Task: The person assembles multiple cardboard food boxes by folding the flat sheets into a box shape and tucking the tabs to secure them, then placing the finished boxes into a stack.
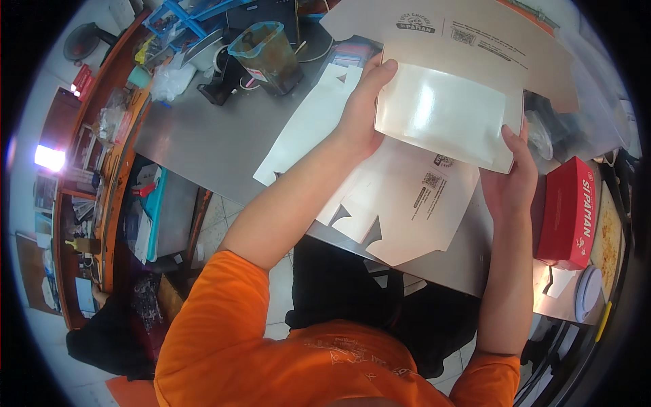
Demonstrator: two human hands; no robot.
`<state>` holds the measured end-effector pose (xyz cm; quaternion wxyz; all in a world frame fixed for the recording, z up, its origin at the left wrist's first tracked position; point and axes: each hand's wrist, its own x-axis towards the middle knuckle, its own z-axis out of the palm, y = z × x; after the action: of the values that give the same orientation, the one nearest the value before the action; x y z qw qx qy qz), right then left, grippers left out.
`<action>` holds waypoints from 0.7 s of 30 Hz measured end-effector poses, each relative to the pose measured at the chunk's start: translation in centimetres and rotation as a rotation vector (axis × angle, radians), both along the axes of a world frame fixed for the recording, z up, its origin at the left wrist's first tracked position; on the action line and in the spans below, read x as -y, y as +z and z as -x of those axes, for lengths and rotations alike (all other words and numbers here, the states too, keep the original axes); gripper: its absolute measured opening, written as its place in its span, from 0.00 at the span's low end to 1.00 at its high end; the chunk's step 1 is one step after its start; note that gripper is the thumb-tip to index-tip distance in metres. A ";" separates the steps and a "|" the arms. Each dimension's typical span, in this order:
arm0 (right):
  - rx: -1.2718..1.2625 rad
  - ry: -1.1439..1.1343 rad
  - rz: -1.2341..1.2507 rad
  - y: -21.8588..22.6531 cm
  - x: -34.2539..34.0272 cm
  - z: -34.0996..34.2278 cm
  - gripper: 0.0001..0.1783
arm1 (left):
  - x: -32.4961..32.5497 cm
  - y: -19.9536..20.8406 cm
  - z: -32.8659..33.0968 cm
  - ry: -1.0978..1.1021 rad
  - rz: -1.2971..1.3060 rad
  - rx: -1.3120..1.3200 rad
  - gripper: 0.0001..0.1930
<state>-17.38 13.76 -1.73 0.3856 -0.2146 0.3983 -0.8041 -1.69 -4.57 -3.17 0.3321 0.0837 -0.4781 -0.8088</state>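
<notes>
Between both hands I hold up a folded cardboard food box (pixel 437 112), its glossy white inside facing me and its walls standing. My left hand (pixel 366 102) grips the left side, thumb over the upper left corner. The right side is in my right hand (pixel 512 166), with the thumb on the lower right corner and the other fingers partly hidden behind the wall. Below it, flat box blanks (pixel 413 210) with dark print and notched flaps lie on the metal table. Beyond it a large printed cardboard sheet (pixel 468 34) spreads out, partly covered by the box.
A red printed box (pixel 568 214) stands at the right, with a round pale lid (pixel 588 293) nearer me. On the metal table (pixel 196 146) at the far left are a blue-rimmed plastic tub (pixel 266 57) and a black tape dispenser (pixel 218 81). Wooden shelves (pixel 112 197) line the left.
</notes>
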 end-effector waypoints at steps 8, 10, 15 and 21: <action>0.037 0.033 -0.020 -0.2 -0.2 0.4 0.44 | -0.7 0.2 0.1 0.058 -0.035 -0.010 0.34; 0.030 0.011 -0.022 -0.1 -0.2 0.2 0.44 | -0.6 0.1 0.1 0.053 -0.065 -0.028 0.34; 0.008 0.015 0.015 -0.3 -0.1 0.3 0.44 | -0.4 0.0 0.1 0.052 -0.018 -0.002 0.34; -0.018 -0.014 0.010 -0.2 0.1 0.3 0.44 | -0.8 0.2 0.1 0.068 0.000 0.019 0.34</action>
<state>-17.63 13.68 -1.95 0.3751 -0.2211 0.3992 -0.8069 -1.78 -3.74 -2.92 0.3551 0.1076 -0.4778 -0.7963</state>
